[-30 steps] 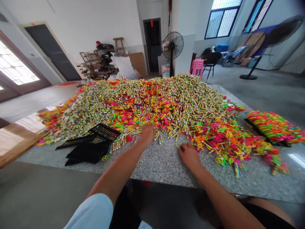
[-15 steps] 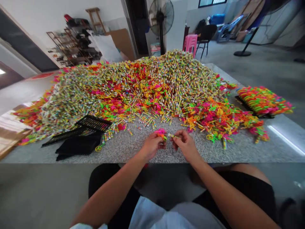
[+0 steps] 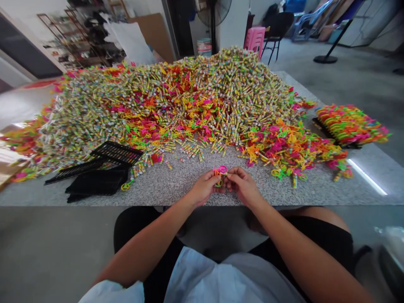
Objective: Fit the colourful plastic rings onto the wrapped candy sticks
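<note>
Just above the table's front edge, my left hand point(image 3: 203, 187) is closed on a few colourful plastic pieces point(image 3: 220, 170), pink, orange and green. Touching the right side of these pieces is my right hand point(image 3: 242, 183), its thumb and fingertips pinched together; what lies between them is too small to make out. Beyond both hands spreads a big heap of small labelled tubes point(image 3: 252, 92). Bright plastic pieces point(image 3: 284, 147) are heaped at its front right, and more of them run through the middle of the heap.
Black slotted trays point(image 3: 97, 182) lie at the left on the speckled table point(image 3: 170, 189). A black tray filled with colourful pieces point(image 3: 350, 126) rests at the right. Behind stand a fan point(image 3: 213, 12), pink stools point(image 3: 255, 38) and a black chair point(image 3: 279, 27).
My right hand has come closer to my left, and its tube is now mostly hidden. A pink ring now shows between the hands. The view has tilted down slightly.
</note>
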`<state>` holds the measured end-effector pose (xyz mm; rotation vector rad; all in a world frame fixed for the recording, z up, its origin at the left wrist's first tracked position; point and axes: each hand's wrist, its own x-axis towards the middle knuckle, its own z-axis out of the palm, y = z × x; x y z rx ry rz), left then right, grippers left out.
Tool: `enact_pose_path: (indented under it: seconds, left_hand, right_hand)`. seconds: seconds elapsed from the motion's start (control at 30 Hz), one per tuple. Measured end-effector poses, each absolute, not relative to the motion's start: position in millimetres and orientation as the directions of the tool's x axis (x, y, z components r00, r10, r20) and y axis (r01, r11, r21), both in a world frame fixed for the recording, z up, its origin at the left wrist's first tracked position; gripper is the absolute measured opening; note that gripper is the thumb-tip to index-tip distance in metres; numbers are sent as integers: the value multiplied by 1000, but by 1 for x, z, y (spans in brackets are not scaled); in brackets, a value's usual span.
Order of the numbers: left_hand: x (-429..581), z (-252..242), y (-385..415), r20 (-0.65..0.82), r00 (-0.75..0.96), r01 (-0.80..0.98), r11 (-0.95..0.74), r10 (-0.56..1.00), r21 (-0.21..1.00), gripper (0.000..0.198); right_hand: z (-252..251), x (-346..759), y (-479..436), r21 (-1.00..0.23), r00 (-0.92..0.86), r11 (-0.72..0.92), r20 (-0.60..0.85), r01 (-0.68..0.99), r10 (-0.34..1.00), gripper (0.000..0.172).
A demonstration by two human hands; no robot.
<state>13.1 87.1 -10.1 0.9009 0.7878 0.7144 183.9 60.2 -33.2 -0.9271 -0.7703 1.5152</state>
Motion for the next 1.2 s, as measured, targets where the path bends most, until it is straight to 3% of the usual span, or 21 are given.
enact_pose_path:
  seconds: [0.27,0.6,0.83,0.97,1.1,1.2]
  left_hand:
    - [3,-16,93,-278,406,-186,376,871,907,40]
    - [4,-24,94,-279,249,-203,332,927,921,34]
    - [11,-26,85,-291,176,-241,328,940,913,30]
    - [18,-24,85,-324,140,-301,352,936,886,28]
    - [23,-16,93,-319,268,-391,406,909,826,32]
    - [24,-17,96,-359,372,-329,483,856,811,38]
  right_hand:
    - [-39,186,59,-935,-27,-93,-89,-342,996,33]
    - [-36,180,48,-999,-76,-51,-50,-1,996,46]
    - [-34,177,44,-978,-44,73,66,193,997,38]
    - [-34,176,46,-980,-29,80,76,184,997,37]
    - [-35,180,53,-997,36,17,19,72,999,41]
    - [-35,186,58,-1000,96,5,5,2,995,42]
